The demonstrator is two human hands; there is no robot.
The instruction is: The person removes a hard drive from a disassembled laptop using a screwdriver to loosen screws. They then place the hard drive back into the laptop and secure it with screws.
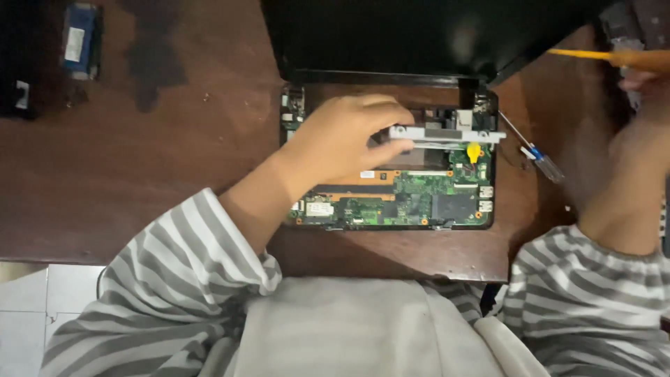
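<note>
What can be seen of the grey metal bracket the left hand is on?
The grey metal bracket is a long, flat, light-grey strip lying horizontally across the upper part of the opened laptop base, just below the hinge. Its right end reaches past a small yellow part. The left hand pinches its left end with the fingertips. Its underside is hidden.

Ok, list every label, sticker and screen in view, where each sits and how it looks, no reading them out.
Laptop screen: top centre, tilted back behind the opened base, dark, glossy.
White label: top left, on a blue oblong part lying on the table, small pale rectangle.
White sticker: lower left of the green circuit board, just below the left hand, small rectangle.
Yellow tab: board's upper right, rounded.
</note>
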